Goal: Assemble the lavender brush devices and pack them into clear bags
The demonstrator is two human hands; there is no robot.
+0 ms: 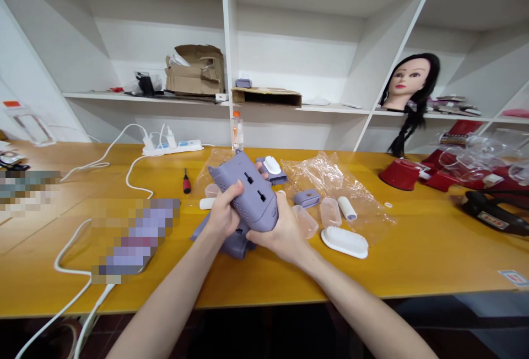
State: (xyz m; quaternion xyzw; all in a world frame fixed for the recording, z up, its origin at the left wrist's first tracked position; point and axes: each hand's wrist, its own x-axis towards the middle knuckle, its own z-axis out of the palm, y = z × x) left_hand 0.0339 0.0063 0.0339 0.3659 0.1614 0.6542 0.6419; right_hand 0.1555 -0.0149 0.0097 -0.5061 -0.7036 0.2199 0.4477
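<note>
Both hands grip a purple plastic housing [248, 188] with two dark slots in its face, tilted above the table. My left hand [225, 210] is wrapped round its left side, thumb on the face. My right hand [287, 235] holds the lower right end. Beneath it lies another purple plastic part [237, 249], partly hidden by the hands. Behind the right hand sits a purple piece with a white oval part [271, 164] on it. To the right are a small purple piece [307, 198], clear plastic cups [330, 213], a white cylinder [347, 208] and a white oval base [344, 241].
Crinkled clear plastic bags [330, 172] lie behind the parts. A red-handled screwdriver [187, 183] and a blurred phone-like device [136, 238] with white cables lie left. A power strip [173, 148] stands by the shelf. Red appliances [399, 174] and a black tool [496, 213] are right.
</note>
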